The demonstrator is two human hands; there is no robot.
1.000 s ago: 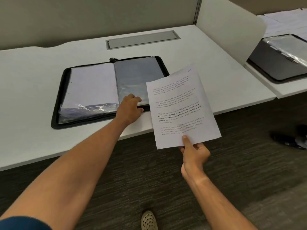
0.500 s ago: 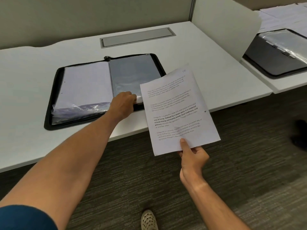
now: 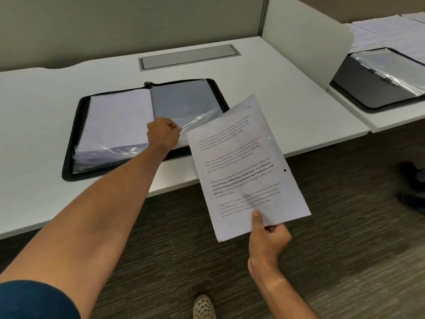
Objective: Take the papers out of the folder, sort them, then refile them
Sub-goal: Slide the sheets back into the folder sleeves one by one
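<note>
Two hands, one sheet of paper and an open folder on a white desk

Closest to us, the right hand [image 3: 268,236] pinches the bottom edge of a printed paper [image 3: 246,166], thumb on top and fingers curled under, and holds it up over the floor and the front edge of the desk [image 3: 287,100]. A bit farther on, the left hand [image 3: 162,133] has its fingers curled round the near edge of a clear plastic sleeve [image 3: 197,118] and lifts it off the right page of the black zip folder [image 3: 142,127]. The folder lies open and flat on the desk, with white papers on its left side. Farther back is a grey slot [image 3: 188,56] in the desk. Far off to the right, past a white divider [image 3: 305,44], another black folder [image 3: 381,81] lies open on the next desk, with loose sheets behind it
</note>
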